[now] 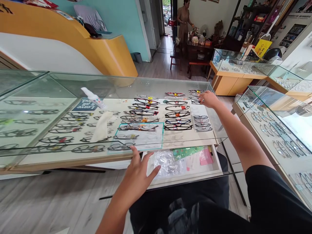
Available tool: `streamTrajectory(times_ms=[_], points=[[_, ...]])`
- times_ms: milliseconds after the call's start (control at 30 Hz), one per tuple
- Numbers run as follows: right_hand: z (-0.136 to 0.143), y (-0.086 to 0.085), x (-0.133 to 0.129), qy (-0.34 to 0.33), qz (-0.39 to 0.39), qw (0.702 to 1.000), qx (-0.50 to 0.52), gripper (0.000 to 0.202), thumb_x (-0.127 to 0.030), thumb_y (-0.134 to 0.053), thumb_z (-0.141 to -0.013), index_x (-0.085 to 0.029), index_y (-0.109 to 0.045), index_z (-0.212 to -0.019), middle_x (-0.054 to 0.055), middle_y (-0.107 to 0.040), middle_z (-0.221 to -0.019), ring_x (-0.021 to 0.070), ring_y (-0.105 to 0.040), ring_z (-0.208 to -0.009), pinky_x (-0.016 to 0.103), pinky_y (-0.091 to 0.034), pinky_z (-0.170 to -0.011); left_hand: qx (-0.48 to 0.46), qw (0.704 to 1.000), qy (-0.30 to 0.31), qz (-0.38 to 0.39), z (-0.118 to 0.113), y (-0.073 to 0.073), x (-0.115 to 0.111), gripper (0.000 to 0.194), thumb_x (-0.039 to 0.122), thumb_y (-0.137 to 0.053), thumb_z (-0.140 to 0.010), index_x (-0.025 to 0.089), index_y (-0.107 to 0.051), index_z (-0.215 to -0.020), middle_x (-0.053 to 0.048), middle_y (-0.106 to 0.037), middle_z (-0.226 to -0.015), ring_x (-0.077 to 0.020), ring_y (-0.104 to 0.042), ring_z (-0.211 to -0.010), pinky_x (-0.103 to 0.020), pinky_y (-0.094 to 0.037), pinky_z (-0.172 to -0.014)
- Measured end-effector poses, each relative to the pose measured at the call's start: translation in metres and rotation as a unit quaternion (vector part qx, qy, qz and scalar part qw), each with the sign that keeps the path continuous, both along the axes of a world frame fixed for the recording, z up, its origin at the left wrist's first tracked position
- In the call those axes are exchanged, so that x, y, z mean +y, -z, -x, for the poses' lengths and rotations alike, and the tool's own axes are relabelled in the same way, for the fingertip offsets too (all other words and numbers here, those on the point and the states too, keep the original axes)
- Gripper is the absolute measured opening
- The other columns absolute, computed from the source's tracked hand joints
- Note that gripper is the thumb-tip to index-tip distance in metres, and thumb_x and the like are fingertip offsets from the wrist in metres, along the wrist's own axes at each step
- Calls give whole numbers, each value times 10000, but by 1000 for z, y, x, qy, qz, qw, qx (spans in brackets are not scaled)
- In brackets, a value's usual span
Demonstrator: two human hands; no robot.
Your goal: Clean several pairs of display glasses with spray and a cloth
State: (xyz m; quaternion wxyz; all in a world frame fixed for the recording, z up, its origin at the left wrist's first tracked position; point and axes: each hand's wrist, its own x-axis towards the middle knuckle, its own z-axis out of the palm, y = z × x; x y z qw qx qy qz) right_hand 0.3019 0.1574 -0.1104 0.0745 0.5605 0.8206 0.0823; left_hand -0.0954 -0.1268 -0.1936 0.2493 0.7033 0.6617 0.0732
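Observation:
Several rows of eyeglasses (177, 114) with dark frames and small coloured tags lie at the glass display case (117, 79). My right hand (208, 98) reaches to the far right column, its fingers bent down around a pair of eyeglasses (197, 92); the fingertips are partly hidden. My left hand (138, 172) is open with fingers spread, close to the case's front edge, and holds nothing. By its index fingertip lies a teal-bordered sheet (146, 140) with eyeglasses over it. Clear-framed eyeglasses (202, 125) lie in the right column below my right hand.
An open drawer (216, 162) below the case holds clear plastic bags (168, 162) and a pink paper (206, 157). On the left are a white spray bottle (94, 97) and a pale cloth (101, 126). More cases (246, 97) stand right. A person (184, 19) stands far back.

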Motion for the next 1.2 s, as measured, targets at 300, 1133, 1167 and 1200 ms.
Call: streamTrajectory(times_ms=[300,1133,1167,1200], points=[[6,-7,10,72,36,996,36,307,-239,-585,-987,-192,-832,-1163,138,-778,-1379,361,-579,-1318,454,-504,-1066,-24,1000,12,-7,2,5,2,671,610,-484,-1060,132,-583,-1520,-330,179,-1815,-566,-240,-1679,-687,-366,-1287],[61,-93,-209,-264,320,882,222,136,-226,-673,-1041,-205,-807,-1051,79,-821,-1150,231,-684,-1126,389,-485,-1037,-23,999,10,-38,3,5,-3,672,623,-498,-1061,152,-598,-1529,-299,139,-1840,-573,-305,-1655,-707,-383,-1275],[71,-82,-220,-265,343,880,195,138,-203,-671,-1039,-194,-809,-1037,89,-824,-1139,234,-693,-1091,387,-495,-1003,-24,999,9,-40,4,6,-3,675,626,-504,-1058,152,-598,-1530,-297,135,-1842,-572,-302,-1656,-711,-381,-1275],[81,-68,-229,-256,357,882,169,154,-184,-662,-1039,-189,-814,-1015,95,-825,-1141,240,-699,-1073,387,-505,-972,-25,999,7,-43,5,6,-4,676,627,-509,-1056,156,-597,-1533,-294,128,-1844,-576,-297,-1657,-723,-386,-1266]])
